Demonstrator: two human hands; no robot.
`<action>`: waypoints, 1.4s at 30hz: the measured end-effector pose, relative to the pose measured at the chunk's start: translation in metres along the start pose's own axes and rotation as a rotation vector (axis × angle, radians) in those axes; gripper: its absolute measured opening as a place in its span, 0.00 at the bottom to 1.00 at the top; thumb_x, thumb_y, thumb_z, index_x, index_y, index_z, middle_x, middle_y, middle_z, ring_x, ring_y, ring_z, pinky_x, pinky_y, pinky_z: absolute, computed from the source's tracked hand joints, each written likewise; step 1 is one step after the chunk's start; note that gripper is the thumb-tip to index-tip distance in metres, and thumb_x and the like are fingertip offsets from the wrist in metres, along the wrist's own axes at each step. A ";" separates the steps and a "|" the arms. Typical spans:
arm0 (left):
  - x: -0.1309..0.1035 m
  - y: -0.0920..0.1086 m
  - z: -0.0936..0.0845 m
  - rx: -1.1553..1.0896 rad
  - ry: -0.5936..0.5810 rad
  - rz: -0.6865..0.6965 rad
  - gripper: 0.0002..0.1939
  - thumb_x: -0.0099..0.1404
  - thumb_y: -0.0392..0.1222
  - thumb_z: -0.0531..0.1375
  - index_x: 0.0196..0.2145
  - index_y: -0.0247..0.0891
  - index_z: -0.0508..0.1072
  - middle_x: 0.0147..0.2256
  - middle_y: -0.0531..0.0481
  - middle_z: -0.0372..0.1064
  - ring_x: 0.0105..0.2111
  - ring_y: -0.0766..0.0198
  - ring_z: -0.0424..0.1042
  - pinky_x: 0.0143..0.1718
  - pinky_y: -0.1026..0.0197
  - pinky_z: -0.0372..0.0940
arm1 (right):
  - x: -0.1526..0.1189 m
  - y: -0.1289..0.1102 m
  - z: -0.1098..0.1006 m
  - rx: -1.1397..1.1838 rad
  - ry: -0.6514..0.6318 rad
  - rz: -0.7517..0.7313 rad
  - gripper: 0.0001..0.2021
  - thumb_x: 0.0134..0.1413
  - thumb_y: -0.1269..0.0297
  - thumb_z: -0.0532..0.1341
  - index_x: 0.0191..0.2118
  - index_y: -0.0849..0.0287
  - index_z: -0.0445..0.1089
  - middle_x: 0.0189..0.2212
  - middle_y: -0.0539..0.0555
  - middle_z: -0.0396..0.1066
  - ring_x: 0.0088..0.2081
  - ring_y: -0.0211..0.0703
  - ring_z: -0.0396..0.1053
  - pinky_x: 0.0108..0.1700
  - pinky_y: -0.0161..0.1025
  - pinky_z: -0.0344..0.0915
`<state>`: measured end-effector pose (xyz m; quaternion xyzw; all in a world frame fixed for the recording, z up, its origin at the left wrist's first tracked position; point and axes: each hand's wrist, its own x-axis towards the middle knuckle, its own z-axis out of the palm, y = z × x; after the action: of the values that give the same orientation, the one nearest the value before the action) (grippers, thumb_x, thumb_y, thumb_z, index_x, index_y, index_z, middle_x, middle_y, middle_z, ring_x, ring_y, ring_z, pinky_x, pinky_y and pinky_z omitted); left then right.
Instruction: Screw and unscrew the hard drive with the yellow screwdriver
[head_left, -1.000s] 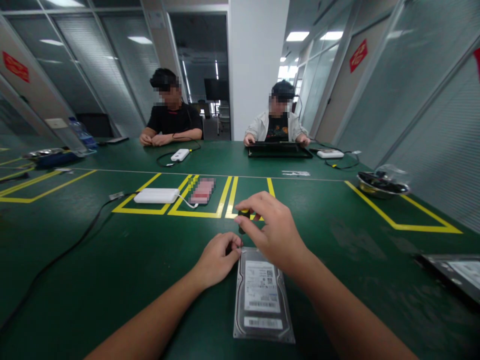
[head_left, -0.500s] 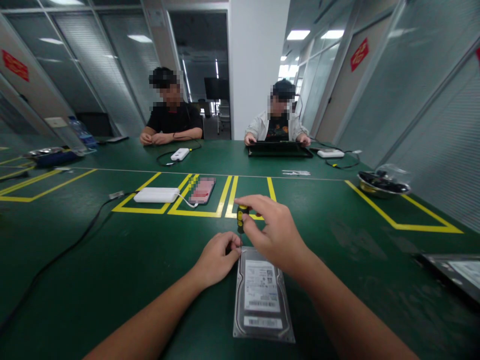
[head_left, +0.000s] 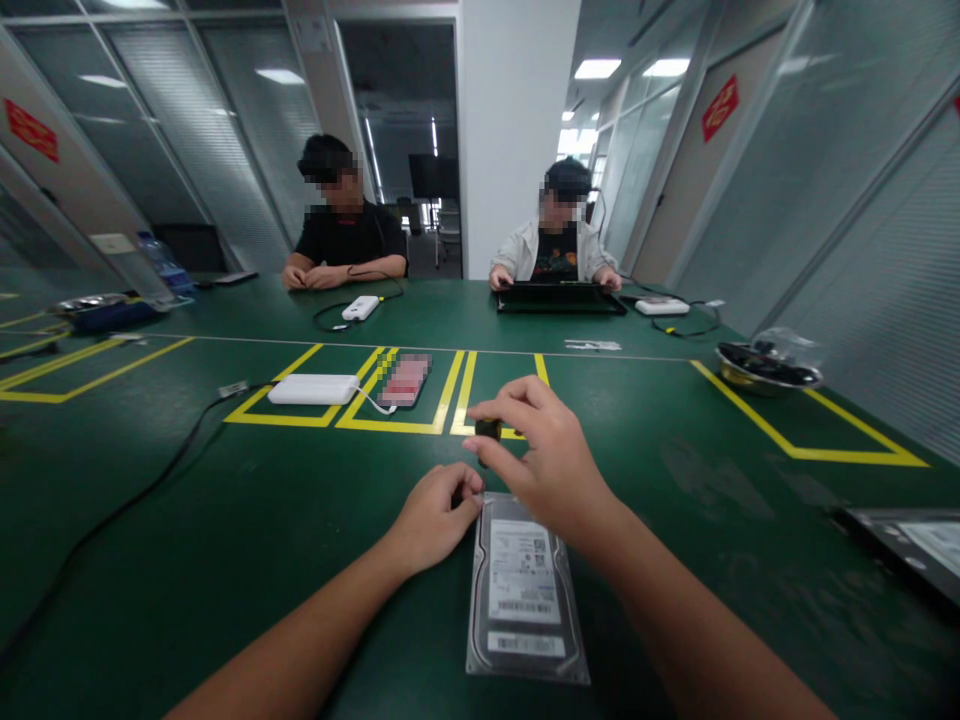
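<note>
A silver hard drive (head_left: 525, 625) with white labels lies flat on the green table, its long side pointing away from me. Just beyond its far edge, my right hand (head_left: 551, 450) grips a short black-and-yellow screwdriver (head_left: 488, 430) between thumb and forefinger. The screwdriver's shaft is mostly out of sight behind the fingers. My left hand (head_left: 435, 520) rests at the drive's far left corner with its fingers curled and thumb and fingertips together. What lies between those fingertips is too small to make out.
A white power bank (head_left: 313, 390) is cabled to a phone (head_left: 406, 380) inside yellow tape outlines. A metal bowl (head_left: 769, 370) of dark items stands at right, above a dark-edged device (head_left: 900, 540). Two people sit opposite, one holding a black panel (head_left: 560, 298). A black cable (head_left: 150, 487) runs left.
My right hand's fingers have shifted around the screwdriver handle, the thumb reaching further left and the forefinger lower. My left hand and the hard drive have stayed in place.
</note>
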<state>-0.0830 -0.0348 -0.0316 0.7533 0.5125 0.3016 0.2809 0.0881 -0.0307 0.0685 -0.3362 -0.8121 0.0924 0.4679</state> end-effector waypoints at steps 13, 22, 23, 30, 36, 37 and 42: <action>0.000 0.000 0.000 0.006 -0.009 -0.004 0.02 0.61 0.37 0.56 0.32 0.38 0.68 0.29 0.53 0.67 0.34 0.59 0.65 0.36 0.60 0.56 | 0.002 0.003 -0.002 0.009 -0.056 -0.042 0.11 0.59 0.72 0.59 0.46 0.60 0.73 0.42 0.54 0.74 0.45 0.42 0.70 0.48 0.41 0.67; -0.001 0.000 0.000 0.004 -0.006 -0.007 0.02 0.62 0.37 0.56 0.32 0.38 0.68 0.29 0.53 0.67 0.33 0.60 0.65 0.36 0.60 0.55 | 0.001 0.000 -0.001 0.037 -0.024 -0.036 0.11 0.59 0.73 0.58 0.46 0.62 0.74 0.43 0.55 0.74 0.46 0.41 0.70 0.50 0.40 0.66; -0.001 0.000 0.000 0.004 -0.008 -0.008 0.01 0.61 0.37 0.57 0.32 0.38 0.68 0.29 0.53 0.67 0.33 0.60 0.65 0.36 0.60 0.55 | 0.001 0.000 -0.001 0.027 -0.018 -0.018 0.10 0.59 0.72 0.60 0.45 0.62 0.74 0.41 0.55 0.74 0.44 0.41 0.71 0.48 0.39 0.66; 0.000 0.001 0.000 0.012 -0.003 -0.003 0.01 0.62 0.37 0.57 0.32 0.38 0.68 0.29 0.54 0.67 0.33 0.60 0.64 0.36 0.59 0.55 | 0.001 -0.001 0.000 0.015 0.034 0.002 0.09 0.59 0.70 0.60 0.44 0.63 0.75 0.42 0.56 0.72 0.44 0.40 0.70 0.48 0.38 0.65; 0.000 0.000 0.001 0.004 -0.005 -0.009 0.01 0.61 0.36 0.57 0.32 0.38 0.68 0.30 0.53 0.67 0.33 0.60 0.65 0.36 0.60 0.56 | 0.001 0.000 0.002 -0.005 0.025 0.038 0.08 0.55 0.67 0.65 0.42 0.61 0.74 0.36 0.53 0.72 0.36 0.38 0.68 0.40 0.37 0.65; 0.000 -0.001 0.001 0.004 -0.002 -0.008 0.01 0.61 0.36 0.57 0.32 0.38 0.68 0.30 0.53 0.67 0.33 0.60 0.65 0.36 0.60 0.56 | 0.001 0.000 0.002 -0.017 0.029 0.048 0.08 0.56 0.66 0.65 0.41 0.61 0.75 0.35 0.53 0.71 0.36 0.39 0.68 0.40 0.37 0.65; 0.000 -0.003 0.002 0.002 0.010 0.004 0.01 0.61 0.36 0.57 0.32 0.38 0.68 0.30 0.53 0.67 0.33 0.60 0.65 0.36 0.60 0.56 | 0.000 -0.001 0.001 -0.028 -0.002 0.025 0.08 0.58 0.68 0.62 0.43 0.61 0.74 0.37 0.54 0.70 0.39 0.39 0.67 0.43 0.38 0.64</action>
<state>-0.0835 -0.0340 -0.0348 0.7531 0.5126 0.3054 0.2771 0.0865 -0.0310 0.0686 -0.3529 -0.8094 0.0875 0.4611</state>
